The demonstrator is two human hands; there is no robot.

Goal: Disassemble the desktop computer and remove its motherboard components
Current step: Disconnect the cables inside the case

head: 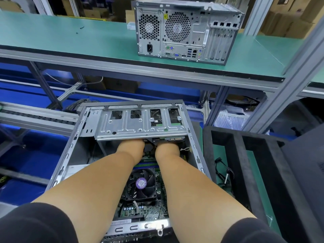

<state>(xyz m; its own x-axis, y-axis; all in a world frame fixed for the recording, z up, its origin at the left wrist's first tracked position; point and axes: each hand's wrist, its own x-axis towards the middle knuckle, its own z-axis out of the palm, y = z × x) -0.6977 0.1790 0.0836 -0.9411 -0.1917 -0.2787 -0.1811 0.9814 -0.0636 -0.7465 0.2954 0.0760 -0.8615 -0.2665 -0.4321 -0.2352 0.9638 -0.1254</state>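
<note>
- Two bare hands reach into the open desktop case (73,148), which lies on its side just in front of the person, below the raised green bench (70,41).
- Left hand (130,147) and right hand (167,149) sit side by side at the edge of the metal drive cage (140,123); their fingers go under the cage and are hidden, so whether they are clenched, released or grasping something cannot be told.
- Between the forearms lies the motherboard (149,209), with a black CPU fan (141,184) on it.
- A round purple label sits on the fan hub; its print is too small to read.
- A white barcode sticker (121,222) lies along the near case edge, possibly a serial label, the text being blurred.
- To the right of the case stands a black foam tray (245,163), with loose black cables (222,171) between the two.
- A second computer tower (185,30) stands on the green bench, well apart, rear panel toward the camera, showing fan grilles, ports and a yellow warning sticker (165,16).
- Black sleeves (35,225) cover the upper arms.
</note>
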